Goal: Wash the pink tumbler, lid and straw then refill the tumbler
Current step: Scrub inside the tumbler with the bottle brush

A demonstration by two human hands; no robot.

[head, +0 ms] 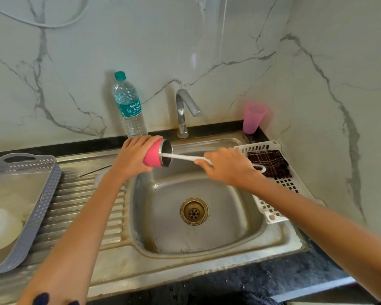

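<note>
Veined marble walls (141,40); steel sink (279,238).

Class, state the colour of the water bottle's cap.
Teal: the cap tops the bottle, clearest in the head view.

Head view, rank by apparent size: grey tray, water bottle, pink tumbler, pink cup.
1. grey tray.
2. water bottle.
3. pink cup and pink tumbler: alike, unranked; left hand hides part of the tumbler.

There are two hands, the left hand (136,155) and the right hand (227,166), one pink tumbler (153,159), one white brush (183,156), one water bottle (129,107), one pink cup (253,117), one tap (182,111), one sink (229,219) with one drain (194,211), one dark cloth (268,162), and two perforated trays, the grey tray (37,208) and the white tray (266,213)
</note>
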